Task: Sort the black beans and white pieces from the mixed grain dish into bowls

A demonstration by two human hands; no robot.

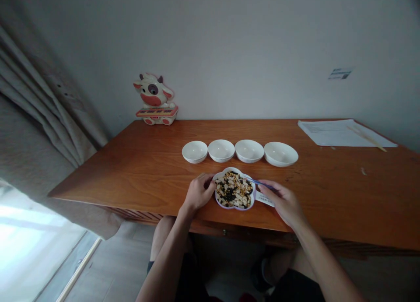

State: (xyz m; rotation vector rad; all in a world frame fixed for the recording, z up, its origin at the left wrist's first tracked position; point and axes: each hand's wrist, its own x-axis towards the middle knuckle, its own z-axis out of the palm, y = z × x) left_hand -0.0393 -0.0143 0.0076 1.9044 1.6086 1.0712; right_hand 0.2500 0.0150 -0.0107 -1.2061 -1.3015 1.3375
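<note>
A flower-shaped white dish (pixel 219 198) full of mixed dark and pale seeds and beans sits near the front edge of the wooden table (pixel 138 166). My left hand (pixel 198 192) is curled against the dish's left rim. My right hand (pixel 285 201) is closed on a thin blue tool (pixel 259 182), perhaps tweezers, whose tip reaches over the dish's right side. A small white label (pixel 264 199) lies under that hand. Behind the dish stands a row of several empty white bowls (pixel 249 150).
A cow-shaped toy keyboard (pixel 155 100) stands at the back left by the wall. Papers (pixel 341 133) with a pair of chopsticks (pixel 366 138) lie at the back right. A curtain (pixel 42 100) hangs at the left. My knees are under the table edge.
</note>
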